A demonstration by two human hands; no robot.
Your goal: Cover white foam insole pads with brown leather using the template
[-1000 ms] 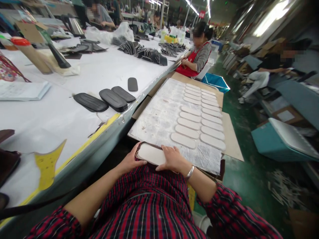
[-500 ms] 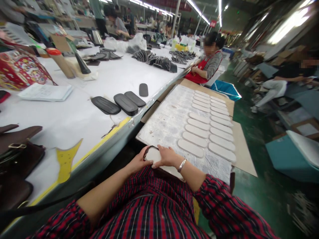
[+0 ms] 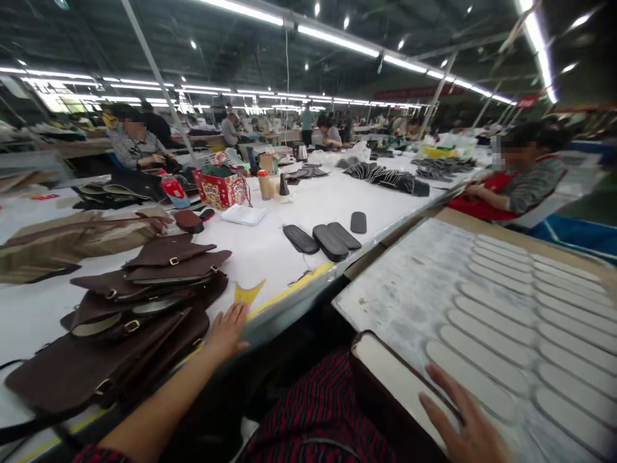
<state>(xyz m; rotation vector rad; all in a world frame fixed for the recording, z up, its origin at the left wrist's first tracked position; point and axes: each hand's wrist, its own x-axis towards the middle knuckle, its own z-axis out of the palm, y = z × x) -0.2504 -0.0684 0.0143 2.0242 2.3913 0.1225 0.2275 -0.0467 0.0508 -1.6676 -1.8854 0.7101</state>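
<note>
My left hand point(image 3: 226, 331) reaches over the table edge, fingers apart, at the near end of a yellow template piece point(image 3: 249, 293). It appears to hold nothing. On my lap lies a dark brown piece with a pale flat face point(image 3: 395, 373). My right hand point(image 3: 465, 418) rests at its far end, fingers spread. Beside it on a grey board point(image 3: 400, 283), pale oval pieces point(image 3: 475, 360) lie in two columns. Left of my left hand is a pile of dark brown leather bag parts with buckles point(image 3: 159, 283).
Black oval pads point(image 3: 332, 241) lie on the white table point(image 3: 289, 276), near a white paper pad point(image 3: 243, 215). A red patterned bag point(image 3: 222, 190) and a bottle with an orange lid point(image 3: 264, 185) stand farther back. A person in red point(image 3: 515, 183) sits at the right.
The view has swung left and up. My left hand has left the brown piece and moved to the table edge. My right hand has opened, and the piece now shows its long pale face.
</note>
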